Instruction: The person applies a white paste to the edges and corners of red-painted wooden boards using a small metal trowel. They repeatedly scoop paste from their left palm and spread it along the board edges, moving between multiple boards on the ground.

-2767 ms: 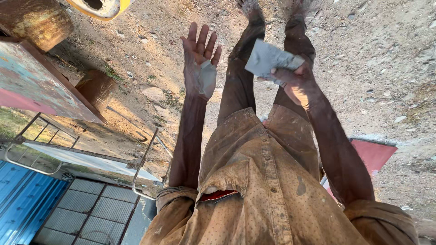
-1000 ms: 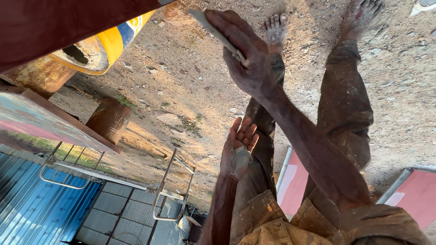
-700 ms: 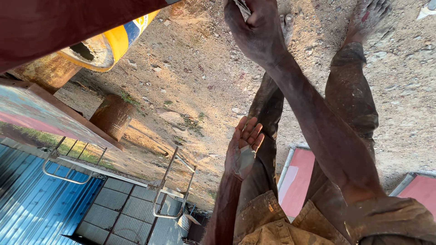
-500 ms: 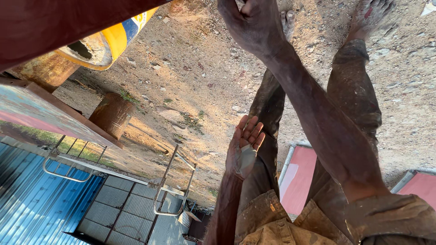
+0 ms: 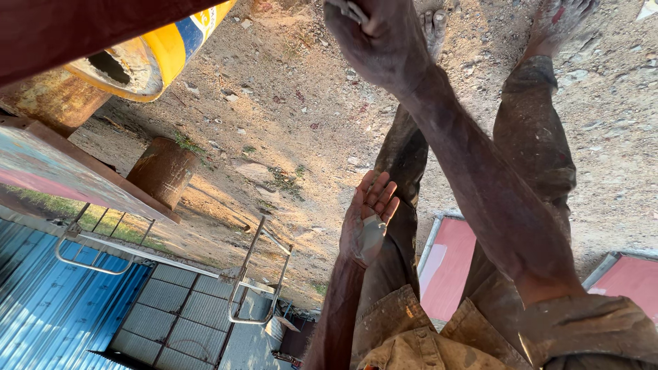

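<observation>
Outdoor dirt work yard, stony ground [image 5: 295,103], yellow drum [image 5: 147,58], blue corrugated sheeting [image 5: 48,301], perhaps metal racks [image 5: 257,281].

1. the right hand [image 5: 380,41] sits at the top of the view, closed around a thin flat piece [image 5: 346,9] that sticks out at its upper left
2. the left hand [image 5: 367,219] lies lower and to the left, palm open, against the left leg [image 5: 404,164]
3. the bare feet [image 5: 558,20] stand on the gravel ground [image 5: 288,103] at the top
4. a drum [image 5: 147,58] lies on its side at upper left, a short cylinder [image 5: 163,171] below it
5. two flat panels [image 5: 449,267] rest on the ground beside the legs
6. a metal frame [image 5: 264,274] stands left of the left arm
</observation>
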